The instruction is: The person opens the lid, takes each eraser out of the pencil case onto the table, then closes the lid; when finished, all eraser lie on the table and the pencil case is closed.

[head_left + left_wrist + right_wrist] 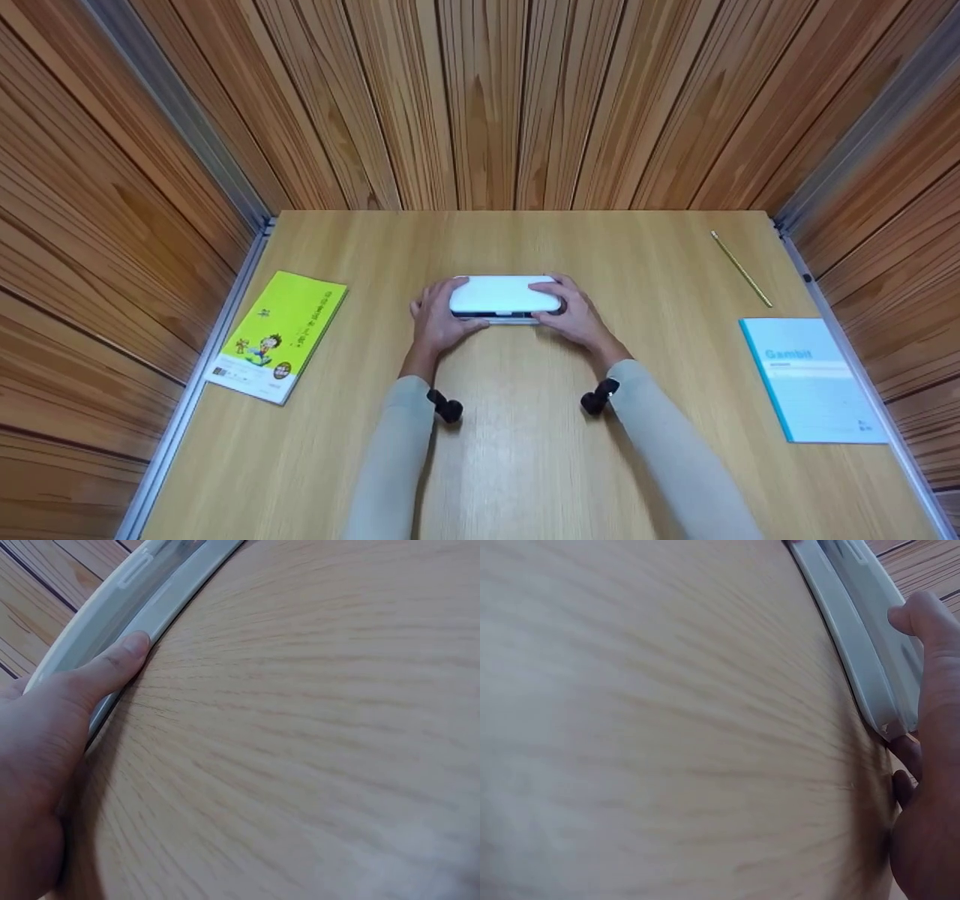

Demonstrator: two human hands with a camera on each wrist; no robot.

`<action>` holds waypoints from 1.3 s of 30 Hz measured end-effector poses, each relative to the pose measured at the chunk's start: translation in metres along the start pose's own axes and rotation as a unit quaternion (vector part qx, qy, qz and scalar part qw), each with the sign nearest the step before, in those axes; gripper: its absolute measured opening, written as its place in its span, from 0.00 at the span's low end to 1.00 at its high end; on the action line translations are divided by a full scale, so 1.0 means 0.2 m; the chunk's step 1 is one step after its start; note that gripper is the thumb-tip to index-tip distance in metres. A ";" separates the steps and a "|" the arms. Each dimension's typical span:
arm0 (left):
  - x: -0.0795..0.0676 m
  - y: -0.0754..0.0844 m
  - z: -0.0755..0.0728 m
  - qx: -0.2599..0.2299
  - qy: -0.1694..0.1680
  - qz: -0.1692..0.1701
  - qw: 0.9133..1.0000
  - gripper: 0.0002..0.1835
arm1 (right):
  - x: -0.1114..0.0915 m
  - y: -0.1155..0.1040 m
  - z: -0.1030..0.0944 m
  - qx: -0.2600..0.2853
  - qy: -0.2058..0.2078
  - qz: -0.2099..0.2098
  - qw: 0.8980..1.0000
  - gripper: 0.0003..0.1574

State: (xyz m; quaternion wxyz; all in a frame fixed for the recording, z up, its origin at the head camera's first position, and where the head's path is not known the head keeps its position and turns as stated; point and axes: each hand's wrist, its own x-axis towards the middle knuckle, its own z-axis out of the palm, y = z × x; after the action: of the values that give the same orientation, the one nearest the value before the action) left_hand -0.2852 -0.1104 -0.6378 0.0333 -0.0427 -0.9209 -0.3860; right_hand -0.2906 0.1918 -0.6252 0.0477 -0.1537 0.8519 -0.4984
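Note:
A long white pencil case (501, 294) with rounded ends lies on the table between both hands. Its lid stands slightly raised, with a dark gap along the front. My left hand (441, 315) grips the left end, fingers at the back corner and thumb along the lower front edge. In the left wrist view that thumb (112, 667) presses on the base rim. My right hand (574, 311) holds the right end, one finger over the top of the lid and the thumb at the front gap. The right wrist view has fingers curled under the corner of the case (874, 652).
A yellow-green booklet (281, 334) lies at the left of the wooden table (510, 450). To the right are a light blue notebook (814, 382) and, behind it, a gold pencil (741, 268). Wood-panelled walls (487, 105) enclose the back and sides.

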 end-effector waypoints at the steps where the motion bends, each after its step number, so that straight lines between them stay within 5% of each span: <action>1: 0.00 0.00 0.00 -0.002 0.001 0.000 1.000 0.49 | 0.00 0.00 0.00 -0.002 -0.003 0.001 1.000 0.33; 12: -0.01 0.00 -0.02 -0.017 0.003 0.007 1.000 0.49 | 0.00 -0.02 -0.01 -0.018 -0.002 0.001 1.000 0.32; 26: -0.01 -0.01 -0.01 -0.048 0.020 0.003 0.999 0.62 | 0.06 -0.08 -0.02 0.018 0.067 -0.037 0.997 0.24; 39: -0.02 -0.02 -0.01 -0.064 0.019 -0.008 0.998 0.64 | 0.09 -0.12 -0.02 0.027 0.124 -0.056 0.990 0.16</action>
State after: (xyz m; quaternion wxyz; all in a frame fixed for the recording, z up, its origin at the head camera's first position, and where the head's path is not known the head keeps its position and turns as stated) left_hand -0.2817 -0.1142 -0.6392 0.0450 -0.0295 -0.8937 -0.4454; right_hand -0.3040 0.1784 -0.6020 -0.0819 -0.1371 0.8276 -0.5381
